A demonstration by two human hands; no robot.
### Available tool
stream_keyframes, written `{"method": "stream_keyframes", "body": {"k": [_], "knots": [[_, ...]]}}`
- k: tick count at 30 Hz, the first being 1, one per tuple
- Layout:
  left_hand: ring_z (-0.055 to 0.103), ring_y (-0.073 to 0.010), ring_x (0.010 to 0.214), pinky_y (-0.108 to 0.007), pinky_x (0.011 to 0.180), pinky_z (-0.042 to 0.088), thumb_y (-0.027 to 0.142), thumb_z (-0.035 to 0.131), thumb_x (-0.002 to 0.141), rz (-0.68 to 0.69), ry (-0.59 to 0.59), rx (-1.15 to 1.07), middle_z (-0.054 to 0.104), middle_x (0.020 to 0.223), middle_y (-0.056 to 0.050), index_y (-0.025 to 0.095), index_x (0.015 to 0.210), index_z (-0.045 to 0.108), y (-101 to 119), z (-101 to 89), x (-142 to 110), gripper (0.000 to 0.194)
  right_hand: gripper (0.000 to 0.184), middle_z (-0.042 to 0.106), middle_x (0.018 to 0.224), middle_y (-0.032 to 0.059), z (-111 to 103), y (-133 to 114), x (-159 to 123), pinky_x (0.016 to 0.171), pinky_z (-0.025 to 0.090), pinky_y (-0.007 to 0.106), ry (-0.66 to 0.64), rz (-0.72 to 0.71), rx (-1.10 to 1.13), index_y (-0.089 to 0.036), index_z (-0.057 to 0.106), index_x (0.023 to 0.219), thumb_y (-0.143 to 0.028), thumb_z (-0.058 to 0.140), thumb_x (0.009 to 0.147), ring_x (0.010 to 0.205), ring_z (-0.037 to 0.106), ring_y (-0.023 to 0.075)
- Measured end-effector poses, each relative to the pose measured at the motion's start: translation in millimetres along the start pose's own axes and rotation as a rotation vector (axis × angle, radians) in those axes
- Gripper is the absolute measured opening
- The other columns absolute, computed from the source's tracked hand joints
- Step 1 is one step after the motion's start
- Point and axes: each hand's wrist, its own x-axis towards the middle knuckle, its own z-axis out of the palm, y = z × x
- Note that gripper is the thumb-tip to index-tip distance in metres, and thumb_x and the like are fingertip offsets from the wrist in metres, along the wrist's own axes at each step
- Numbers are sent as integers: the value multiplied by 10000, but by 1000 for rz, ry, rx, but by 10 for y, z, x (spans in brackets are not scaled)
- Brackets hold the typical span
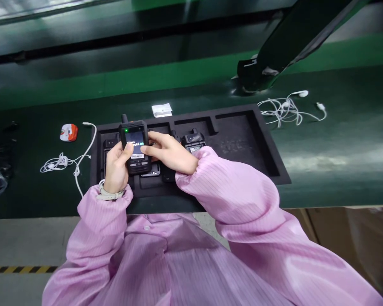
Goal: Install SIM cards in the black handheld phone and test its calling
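Note:
A black two-way radio (137, 140) with a stubby antenna is held upright over the foam tray (236, 157). Its screen is lit with partly covered lettering, and a green light glows at its top left corner. My left hand (117, 163) wraps its left side, thumb at the edge of the screen. From the right, my right hand (169, 151) grips the other edge, with its thumb by the screen and its other fingers partly hidden behind. Another radio (194, 140) lies in the tray beyond my right wrist; more black devices are partly covered by my hands.
White wired earphones (282, 108) lie coiled right of the tray, and another white cable (60, 162) lies left. An orange and white item (69, 132) and a small white packet (162, 110) rest on the green bench (338, 170). A dark post (274, 51) rises behind.

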Motion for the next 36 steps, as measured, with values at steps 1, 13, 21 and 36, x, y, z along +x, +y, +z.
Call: {"method": "stream_keyframes", "body": {"k": [1,13,21,36], "knots": [[758,-273,900,-370,803,595,512,865,742,-1,-1,-2,794,871,-75,169,870,763,-1,2,-2,380,156,636,913,1,0,4,1,639,504,288,0,5,7,-218,597,952,-319,666,856,666,579,122],[762,-254,904,-345,791,601,414,776,878,-8,-46,-9,811,929,-71,179,958,787,-24,-28,-44,249,210,595,835,-30,-13,-16,-28,536,359,255,11,-17,-9,-215,529,866,-355,685,864,571,490,79],[763,-224,906,-320,818,599,366,749,911,23,-62,10,820,975,-49,206,1015,801,-64,-65,-38,197,405,485,735,-59,-22,2,-30,464,229,238,-1,-64,14,-211,466,818,-523,724,805,523,349,46],[771,-253,991,-347,867,621,392,775,888,37,-63,-2,820,967,-61,207,961,798,-69,-59,-41,200,428,535,792,-43,-22,18,-29,460,227,239,-7,-65,28,-206,476,846,-546,732,794,520,354,42]]}}
